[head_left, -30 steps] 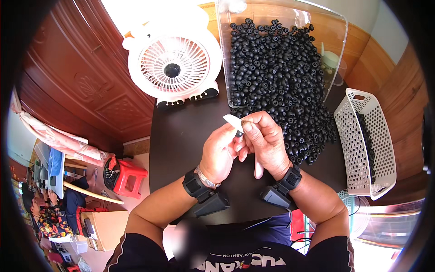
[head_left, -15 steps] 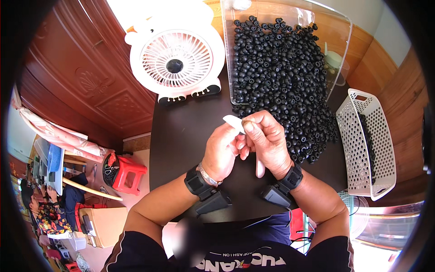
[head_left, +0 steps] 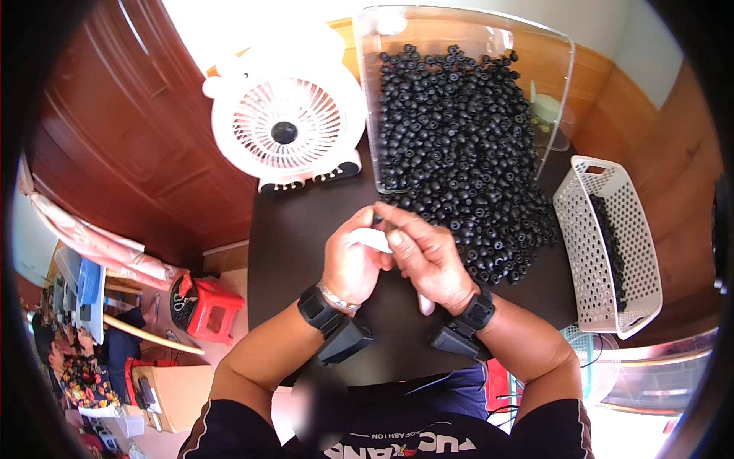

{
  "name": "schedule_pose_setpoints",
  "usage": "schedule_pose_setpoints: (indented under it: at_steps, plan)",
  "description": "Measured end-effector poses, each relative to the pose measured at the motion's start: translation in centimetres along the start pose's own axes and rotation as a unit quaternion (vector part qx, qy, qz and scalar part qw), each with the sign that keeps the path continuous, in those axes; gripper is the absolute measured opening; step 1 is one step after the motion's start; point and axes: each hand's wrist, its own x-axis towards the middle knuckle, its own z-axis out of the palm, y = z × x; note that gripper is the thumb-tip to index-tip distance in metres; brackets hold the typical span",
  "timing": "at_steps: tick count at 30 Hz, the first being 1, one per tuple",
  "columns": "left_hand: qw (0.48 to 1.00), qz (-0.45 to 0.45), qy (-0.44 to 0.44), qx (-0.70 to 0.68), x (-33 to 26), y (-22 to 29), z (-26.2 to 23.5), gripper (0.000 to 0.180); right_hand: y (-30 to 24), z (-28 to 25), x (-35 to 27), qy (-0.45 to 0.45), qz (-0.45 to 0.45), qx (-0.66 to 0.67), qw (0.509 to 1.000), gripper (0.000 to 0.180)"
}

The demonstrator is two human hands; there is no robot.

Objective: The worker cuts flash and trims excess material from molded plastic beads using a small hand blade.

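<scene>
My left hand (head_left: 350, 258) and my right hand (head_left: 430, 266) meet above the dark table, fingertips close together. Between the fingertips of the left, a small black round part (head_left: 377, 219) just shows, mostly hidden by fingers. A white flat-bladed tool (head_left: 370, 239) lies across the left hand's thumb side, its other end running into the closed right hand. A pale end, which looks like the tool's handle, sticks out below the right palm. The right index finger reaches over to the left fingertips, by the black part.
Many small black parts (head_left: 466, 153) spill out of a clear plastic bin (head_left: 375, 145) onto the table (head_left: 298, 229). A white fan (head_left: 287, 115) stands at the far left. On the right is a white perforated basket (head_left: 638, 245) holding black parts. A red stool (head_left: 218, 310) and another person are off left.
Both hands have shifted slightly left and down in the picture. The white blade has swung from above the fingertips to across the left thumb, and the right index finger has stretched out.
</scene>
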Motion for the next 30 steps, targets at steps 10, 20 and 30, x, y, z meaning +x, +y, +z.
schedule_pose_setpoints:
  at_steps: [10, 20, 30]
  plan:
    - [0.997, -0.043, -0.023, -0.068, 0.0, 0.5, -0.2, 0.023, 0.6, 0.1, 0.1, 0.006, -0.071, -0.025, 0.997, 0.039]
    - [0.996, -0.027, -0.037, -0.071, 0.0, 0.9, -0.3, 0.024, 0.2, 0.2, 0.0, -0.001, -0.089, -0.04, 0.995, 0.031]
    - [0.98, -0.086, -0.162, -0.079, -0.5, 0.8, 0.3, 0.029, -0.2, -1.4, 0.6, 0.034, 0.063, 0.145, 0.987, 0.027]
